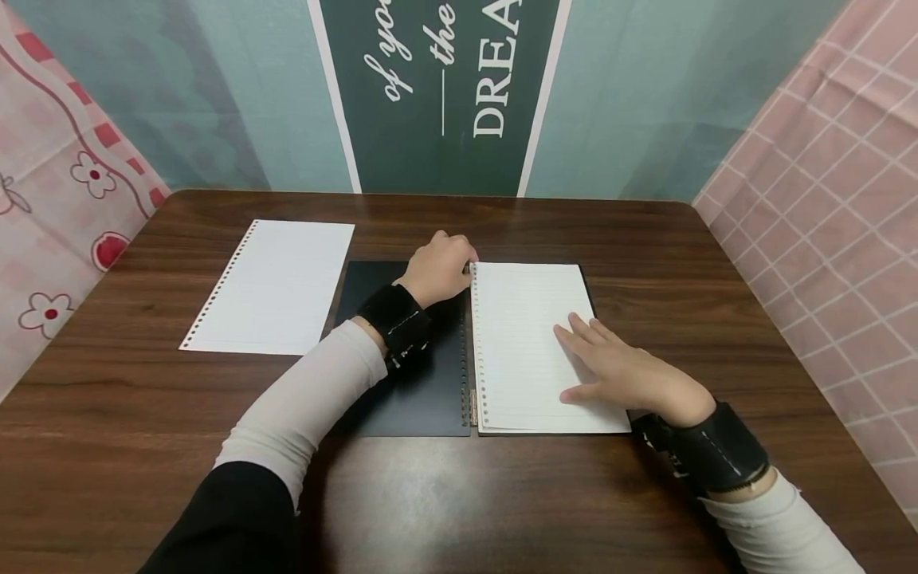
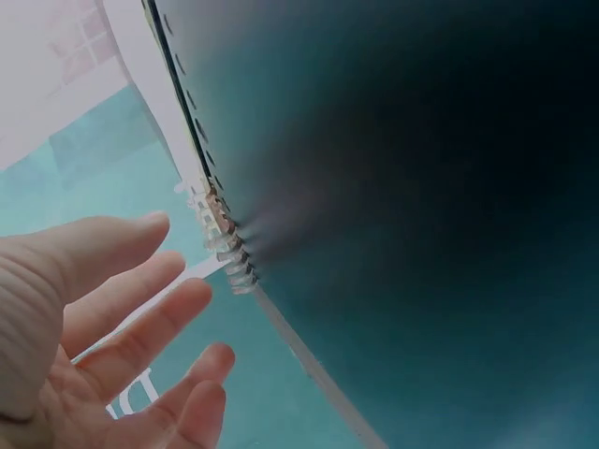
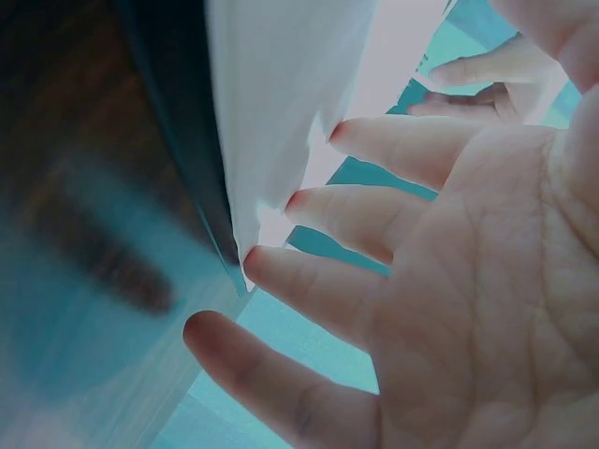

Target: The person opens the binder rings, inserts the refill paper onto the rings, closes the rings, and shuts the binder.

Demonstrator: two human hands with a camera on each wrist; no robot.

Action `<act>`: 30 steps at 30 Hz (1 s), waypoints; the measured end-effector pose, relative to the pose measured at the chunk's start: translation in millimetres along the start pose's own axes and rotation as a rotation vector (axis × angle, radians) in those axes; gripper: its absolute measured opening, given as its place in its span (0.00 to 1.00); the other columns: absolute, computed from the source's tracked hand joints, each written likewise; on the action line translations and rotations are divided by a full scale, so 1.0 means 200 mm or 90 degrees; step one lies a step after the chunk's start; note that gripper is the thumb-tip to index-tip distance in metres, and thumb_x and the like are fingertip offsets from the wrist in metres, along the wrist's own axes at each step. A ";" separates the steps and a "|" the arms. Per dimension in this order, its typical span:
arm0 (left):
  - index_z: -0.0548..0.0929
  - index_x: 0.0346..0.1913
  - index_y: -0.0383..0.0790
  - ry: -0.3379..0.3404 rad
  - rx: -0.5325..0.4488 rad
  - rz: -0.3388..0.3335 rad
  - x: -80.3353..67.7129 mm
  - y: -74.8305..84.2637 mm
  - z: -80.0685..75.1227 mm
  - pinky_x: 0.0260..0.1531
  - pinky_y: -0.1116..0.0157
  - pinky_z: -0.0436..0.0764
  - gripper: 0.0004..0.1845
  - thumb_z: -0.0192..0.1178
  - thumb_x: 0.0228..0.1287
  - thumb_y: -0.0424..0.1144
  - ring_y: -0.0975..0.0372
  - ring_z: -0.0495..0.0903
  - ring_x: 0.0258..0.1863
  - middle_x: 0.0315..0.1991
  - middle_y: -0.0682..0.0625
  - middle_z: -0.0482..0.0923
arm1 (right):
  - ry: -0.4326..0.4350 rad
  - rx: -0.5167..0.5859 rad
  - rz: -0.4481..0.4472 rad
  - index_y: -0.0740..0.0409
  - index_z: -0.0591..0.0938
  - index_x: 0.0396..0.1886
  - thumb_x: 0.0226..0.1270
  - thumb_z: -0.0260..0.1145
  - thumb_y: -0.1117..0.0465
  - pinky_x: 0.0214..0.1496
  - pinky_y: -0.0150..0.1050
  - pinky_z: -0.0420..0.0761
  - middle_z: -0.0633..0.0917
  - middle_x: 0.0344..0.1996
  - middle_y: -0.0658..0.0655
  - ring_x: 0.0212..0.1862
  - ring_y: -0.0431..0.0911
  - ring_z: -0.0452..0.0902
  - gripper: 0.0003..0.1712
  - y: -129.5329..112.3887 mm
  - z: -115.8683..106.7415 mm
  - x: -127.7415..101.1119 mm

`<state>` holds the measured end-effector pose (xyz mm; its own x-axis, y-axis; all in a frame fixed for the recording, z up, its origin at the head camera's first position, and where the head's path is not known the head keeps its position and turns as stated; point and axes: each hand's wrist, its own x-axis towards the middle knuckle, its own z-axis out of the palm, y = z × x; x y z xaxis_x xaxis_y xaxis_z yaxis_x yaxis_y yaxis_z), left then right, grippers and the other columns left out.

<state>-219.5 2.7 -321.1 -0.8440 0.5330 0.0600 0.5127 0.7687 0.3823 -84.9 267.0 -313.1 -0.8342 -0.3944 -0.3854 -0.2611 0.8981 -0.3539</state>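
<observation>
An open loose-leaf notebook lies on the table, its dark cover [image 1: 402,399] to the left and a stack of lined white paper [image 1: 523,343] with punched holes to the right. Ring binding [image 2: 234,267] runs down the middle. My left hand [image 1: 439,267] is at the top end of the binding; the left wrist view has its thumb and fingers parted beside the rings, with nothing between them. Over the lower right of the lined stack spreads my right hand [image 1: 624,371], fingers extended and fingertips right at the page in the right wrist view.
A loose white sheet [image 1: 268,287] with holes along its left edge lies on the wooden table [image 1: 402,502], left of the notebook. Behind the table hangs a green lettered cloth [image 1: 445,159]. Pink patterned cloths flank it, a flowered one [image 1: 57,239] and a checked one [image 1: 846,239].
</observation>
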 end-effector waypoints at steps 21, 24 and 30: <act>0.86 0.31 0.41 -0.061 0.055 0.000 0.05 0.04 0.04 0.26 0.62 0.70 0.09 0.57 0.65 0.29 0.54 0.72 0.41 0.32 0.48 0.79 | 0.016 -0.018 0.005 0.57 0.53 0.80 0.61 0.69 0.39 0.62 0.76 0.61 0.48 0.79 0.68 0.78 0.69 0.41 0.56 0.00 0.04 -0.01; 0.86 0.32 0.41 -0.073 0.052 -0.004 0.05 0.04 0.04 0.24 0.64 0.68 0.09 0.56 0.66 0.30 0.56 0.72 0.36 0.32 0.48 0.78 | 0.012 -0.025 0.011 0.56 0.53 0.80 0.61 0.69 0.39 0.60 0.79 0.60 0.47 0.79 0.67 0.78 0.69 0.41 0.56 0.00 0.04 -0.01; 0.86 0.43 0.39 -0.100 0.046 -0.003 0.06 0.05 0.04 0.25 0.65 0.70 0.10 0.54 0.70 0.31 0.57 0.74 0.33 0.43 0.46 0.80 | 0.010 -0.030 0.018 0.55 0.52 0.80 0.62 0.68 0.39 0.58 0.81 0.57 0.47 0.80 0.66 0.78 0.68 0.40 0.56 0.00 0.04 -0.01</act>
<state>-222.8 18.6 -324.8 -0.8143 0.5737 -0.0879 0.5239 0.7917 0.3141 -79.9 266.2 -318.4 -0.8491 -0.3654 -0.3815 -0.2590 0.9174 -0.3023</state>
